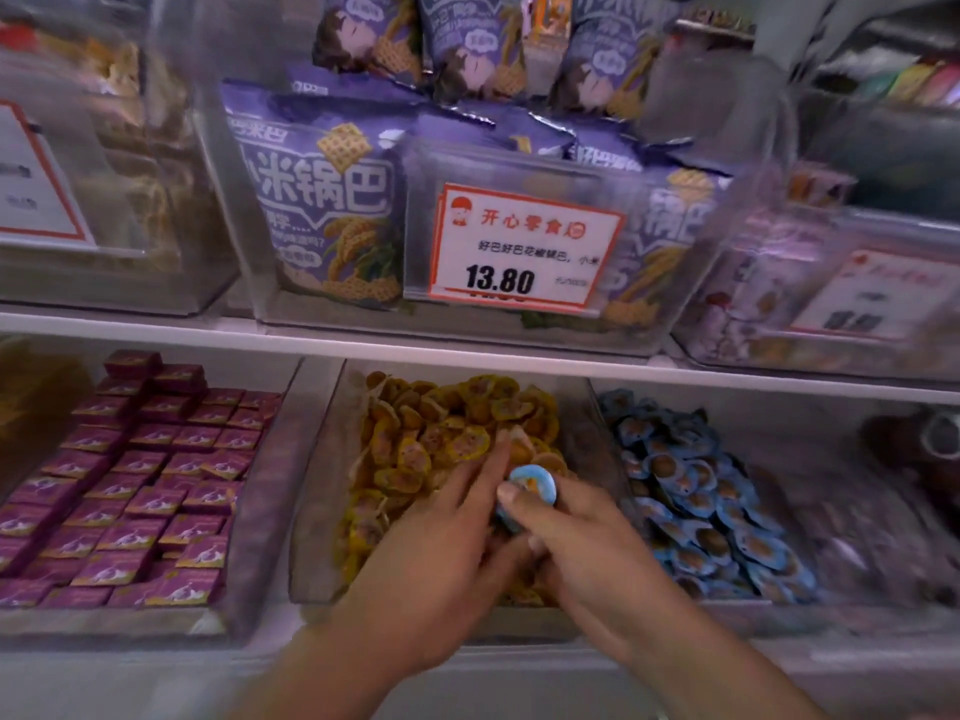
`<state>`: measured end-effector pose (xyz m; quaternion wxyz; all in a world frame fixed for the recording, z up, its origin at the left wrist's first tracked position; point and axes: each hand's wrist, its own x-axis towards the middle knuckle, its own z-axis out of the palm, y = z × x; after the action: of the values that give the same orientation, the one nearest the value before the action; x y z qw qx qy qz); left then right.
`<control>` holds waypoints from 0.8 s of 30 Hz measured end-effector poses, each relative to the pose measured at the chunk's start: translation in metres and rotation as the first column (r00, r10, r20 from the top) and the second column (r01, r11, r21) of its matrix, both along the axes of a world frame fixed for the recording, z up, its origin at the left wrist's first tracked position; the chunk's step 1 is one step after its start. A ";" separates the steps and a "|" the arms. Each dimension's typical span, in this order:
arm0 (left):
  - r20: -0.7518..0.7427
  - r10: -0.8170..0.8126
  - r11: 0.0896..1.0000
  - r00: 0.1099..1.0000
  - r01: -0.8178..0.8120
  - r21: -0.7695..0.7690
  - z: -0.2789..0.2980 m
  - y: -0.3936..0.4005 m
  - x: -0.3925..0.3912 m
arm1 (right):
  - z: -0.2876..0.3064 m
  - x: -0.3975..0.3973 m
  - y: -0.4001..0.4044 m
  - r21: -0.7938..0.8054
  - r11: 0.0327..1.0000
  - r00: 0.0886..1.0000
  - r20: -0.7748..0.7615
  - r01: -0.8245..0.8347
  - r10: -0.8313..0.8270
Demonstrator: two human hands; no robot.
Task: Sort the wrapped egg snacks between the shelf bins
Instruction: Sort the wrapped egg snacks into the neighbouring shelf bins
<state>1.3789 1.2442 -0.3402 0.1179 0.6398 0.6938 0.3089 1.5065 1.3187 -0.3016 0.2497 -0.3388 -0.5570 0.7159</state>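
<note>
right hand (576,532) gripping blue snack (535,485), purple boxes (140,491) beside

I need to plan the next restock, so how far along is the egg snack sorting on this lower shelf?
Done: the clear right-hand bin holds a heap of blue-wrapped egg snacks. In hand: the right hand pinches one blue-wrapped egg snack above the yellow-wrapped egg snacks in the middle bin, the left hand beside it. Left: carrying it to the blue heap; whether other strays remain underneath cannot be seen.

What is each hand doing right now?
Left hand: open, fingers stretched over the yellow-wrapped egg snacks.
Right hand: pinching a blue-wrapped egg snack above the yellow bin.
</note>
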 end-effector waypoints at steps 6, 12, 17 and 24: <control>-0.060 -0.006 0.998 0.998 0.010 0.059 0.004 0.006 -0.006 | 0.015 0.070 0.053 -0.052 0.931 0.932 -0.009 0.360 -0.361; -0.036 0.070 0.994 0.997 -0.066 0.093 0.007 0.004 -0.008 | 0.038 0.071 0.126 -0.093 0.937 0.940 -0.019 0.338 -0.341; -0.078 0.235 0.928 0.969 -0.200 0.315 0.027 -0.009 -0.025 | 0.022 0.065 0.108 0.801 0.598 0.757 0.377 0.023 -0.534; -0.094 0.562 0.788 0.822 -0.497 0.363 0.042 -0.042 -0.072 | 0.006 -0.035 0.052 0.835 0.288 0.864 0.501 -0.468 -0.048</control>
<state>1.3072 1.2018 -0.2977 -0.1495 0.4561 0.7937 0.3737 1.4719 1.3704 -0.2959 0.1681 -0.1991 -0.9471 0.1872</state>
